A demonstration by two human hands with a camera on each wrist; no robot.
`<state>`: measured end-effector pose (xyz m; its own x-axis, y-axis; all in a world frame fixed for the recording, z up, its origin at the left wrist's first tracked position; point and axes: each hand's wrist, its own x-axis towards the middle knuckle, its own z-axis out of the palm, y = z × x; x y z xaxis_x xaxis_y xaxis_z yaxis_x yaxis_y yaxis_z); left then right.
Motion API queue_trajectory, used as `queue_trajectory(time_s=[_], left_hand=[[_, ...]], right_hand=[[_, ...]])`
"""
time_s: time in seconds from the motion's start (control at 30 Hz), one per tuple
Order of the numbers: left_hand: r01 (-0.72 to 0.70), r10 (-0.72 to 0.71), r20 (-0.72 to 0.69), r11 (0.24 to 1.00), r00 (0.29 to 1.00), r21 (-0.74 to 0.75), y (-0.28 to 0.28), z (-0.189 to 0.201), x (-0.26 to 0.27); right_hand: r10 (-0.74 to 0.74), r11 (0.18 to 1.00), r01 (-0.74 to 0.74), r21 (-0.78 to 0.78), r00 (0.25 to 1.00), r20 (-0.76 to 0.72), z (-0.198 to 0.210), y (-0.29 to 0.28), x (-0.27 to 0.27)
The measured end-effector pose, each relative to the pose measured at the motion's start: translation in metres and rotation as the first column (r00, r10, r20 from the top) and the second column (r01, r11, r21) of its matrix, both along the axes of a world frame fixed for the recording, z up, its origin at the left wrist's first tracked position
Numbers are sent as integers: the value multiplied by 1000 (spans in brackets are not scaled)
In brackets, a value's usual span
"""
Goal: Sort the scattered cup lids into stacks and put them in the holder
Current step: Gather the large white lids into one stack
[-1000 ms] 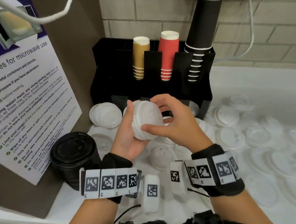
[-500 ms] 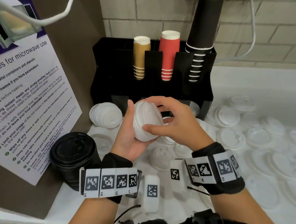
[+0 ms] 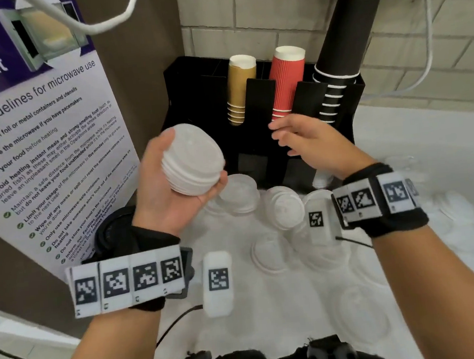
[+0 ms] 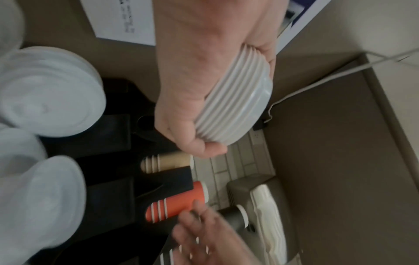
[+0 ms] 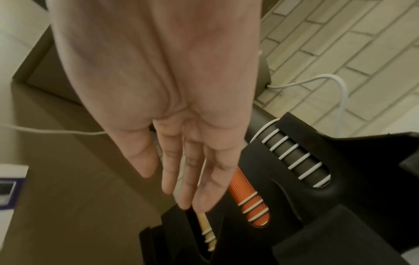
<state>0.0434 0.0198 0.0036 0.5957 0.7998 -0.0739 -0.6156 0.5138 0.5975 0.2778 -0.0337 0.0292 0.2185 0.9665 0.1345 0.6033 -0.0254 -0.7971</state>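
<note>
— So where's the stack?

— Up in the left hand [image 3: 170, 185]: white lids [image 3: 192, 162] nested together and tilted, thumb on one side of the rim and fingers curled under the other, raised in front of the black holder [image 3: 259, 151].

— And the right hand [image 3: 311, 140]?

— Off the stack, holding nothing, fingers stretched out loosely towards the holder's front, near the red cups [image 3: 287, 83].

— What's in the holder?

— Tan cups [image 3: 240, 88], red ones and a tall black stack [image 3: 341, 44], all in its upper slots.

— Other lids?

— Short stacks [image 3: 283, 209] stand on the white counter [image 3: 399, 132] just below the holder; single lids [image 3: 269, 253] lie scattered further right and nearer.
</note>
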Motion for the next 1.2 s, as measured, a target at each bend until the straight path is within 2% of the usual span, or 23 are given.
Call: queue_trajectory(time_s=[0.17,0.3,0.43,0.57,0.63,0.97,1.2], left_hand=[[-95,95,1,995,996,29,6,14,-17],[-107,107,8,994,994,18,5,14,-22],[-110,110,1,994,994,20,4,13,-21],[-94,94,-1,995,996,11,1,10,-18],[-88,88,-11,996,996,16,0,8,-18],[-73,73,-11,997,997,-17,-1,7,-14],[-86,85,-19,996,996,-35,-3,5,-11]], right_hand=[[153,967,-116,-226,976,155,-9,19,-2],[335,922,-246,-299,894,297,-20,34,-25],[525,842,-328,-428,679,514,-36,57,-60],[593,800,-202,-565,413,691,-55,70,-82],[583,806,-128,-578,348,734,-59,74,-83],[558,798,-53,-600,441,703,-88,95,-91],[569,768,-52,-639,514,642,-84,95,-88]])
